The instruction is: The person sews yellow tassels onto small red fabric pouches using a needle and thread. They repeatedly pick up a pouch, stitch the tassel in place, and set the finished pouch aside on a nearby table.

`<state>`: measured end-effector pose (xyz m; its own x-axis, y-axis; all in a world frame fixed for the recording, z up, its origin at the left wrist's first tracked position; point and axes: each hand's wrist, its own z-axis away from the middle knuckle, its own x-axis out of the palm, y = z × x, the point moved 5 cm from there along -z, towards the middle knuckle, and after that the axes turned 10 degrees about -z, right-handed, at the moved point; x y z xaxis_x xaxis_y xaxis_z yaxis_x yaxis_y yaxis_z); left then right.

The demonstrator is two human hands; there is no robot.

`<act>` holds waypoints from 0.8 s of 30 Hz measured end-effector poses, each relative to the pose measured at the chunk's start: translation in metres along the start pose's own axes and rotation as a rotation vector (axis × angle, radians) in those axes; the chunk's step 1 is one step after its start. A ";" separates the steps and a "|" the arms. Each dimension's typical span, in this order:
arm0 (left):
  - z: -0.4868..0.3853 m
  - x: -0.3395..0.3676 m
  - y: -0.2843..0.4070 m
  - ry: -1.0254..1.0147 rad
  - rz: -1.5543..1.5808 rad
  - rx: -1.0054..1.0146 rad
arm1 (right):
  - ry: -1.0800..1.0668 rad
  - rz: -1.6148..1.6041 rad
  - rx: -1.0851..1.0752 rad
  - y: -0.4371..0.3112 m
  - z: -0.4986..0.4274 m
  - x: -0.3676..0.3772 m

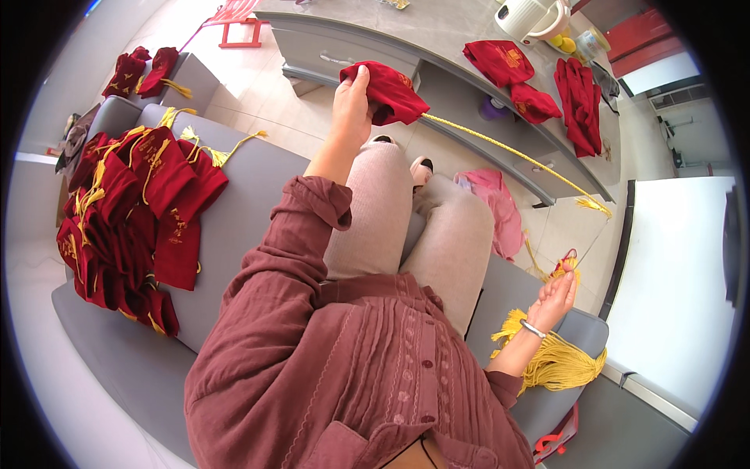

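My left hand [351, 102], raised above my knees, grips a dark red cloth pouch [394, 94] with gold print. From the pouch's corner a yellow twisted cord [508, 148] runs taut to the right and ends in a small tassel. A thin metal needle-like tool [592, 243] meets the cord's far end; its tip is too small to make out. The fingers of my right hand [554, 296] pinch this tool. Under my right forearm, a bundle of yellow cords [565, 362] lies over the sofa's arm.
On the grey sofa [252, 193] to my left lies a heap of red pouches [132, 205] with yellow tassels. More red pouches [498, 61] and a white electric kettle [530, 20] sit on the grey table [410, 29] ahead. Pink plastic [495, 211] lies beside my knee.
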<state>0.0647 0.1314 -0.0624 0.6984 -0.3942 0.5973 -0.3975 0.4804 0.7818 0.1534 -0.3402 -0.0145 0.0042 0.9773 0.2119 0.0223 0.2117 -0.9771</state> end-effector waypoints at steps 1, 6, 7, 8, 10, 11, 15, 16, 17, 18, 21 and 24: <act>-0.001 -0.001 -0.001 -0.004 -0.094 -0.014 | 0.001 -0.019 0.010 -0.002 0.000 0.001; 0.004 0.015 -0.009 -0.117 -0.744 0.090 | -0.031 -0.182 0.007 -0.021 -0.002 0.022; 0.008 0.019 -0.011 -0.182 -0.903 0.110 | -0.053 -0.205 0.005 -0.026 -0.004 0.030; 0.009 0.025 -0.010 -0.258 -1.184 0.187 | -0.078 -0.229 0.002 -0.031 -0.005 0.038; 0.021 0.035 -0.015 -0.448 -1.327 0.346 | -0.138 -0.271 -0.004 -0.040 -0.007 0.055; 0.028 0.040 -0.015 -0.518 -1.372 0.511 | -0.174 -0.289 -0.007 -0.043 -0.008 0.064; 0.029 0.039 -0.022 -0.546 -1.660 0.577 | -0.316 -0.418 0.020 -0.051 -0.013 0.092; 0.026 0.038 -0.023 -0.538 -1.724 0.553 | -0.328 -0.464 0.043 -0.052 -0.015 0.097; 0.025 0.037 -0.021 -0.502 -1.683 0.495 | -0.362 -0.519 0.063 -0.054 -0.017 0.101; 0.021 0.035 -0.019 -0.473 -1.663 0.389 | -0.375 -0.564 0.083 -0.056 -0.019 0.105; 0.024 0.036 -0.010 -0.428 -1.384 0.146 | -0.388 -0.690 0.147 -0.061 -0.024 0.118; 0.043 0.044 -0.010 -0.487 -0.706 -0.172 | -0.442 -0.715 0.163 -0.061 -0.025 0.142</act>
<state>0.0744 0.0756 -0.0361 0.4003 -0.9161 0.0247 0.1548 0.0942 0.9835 0.1778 -0.2145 0.0759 -0.3466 0.5153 0.7838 -0.2731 0.7440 -0.6099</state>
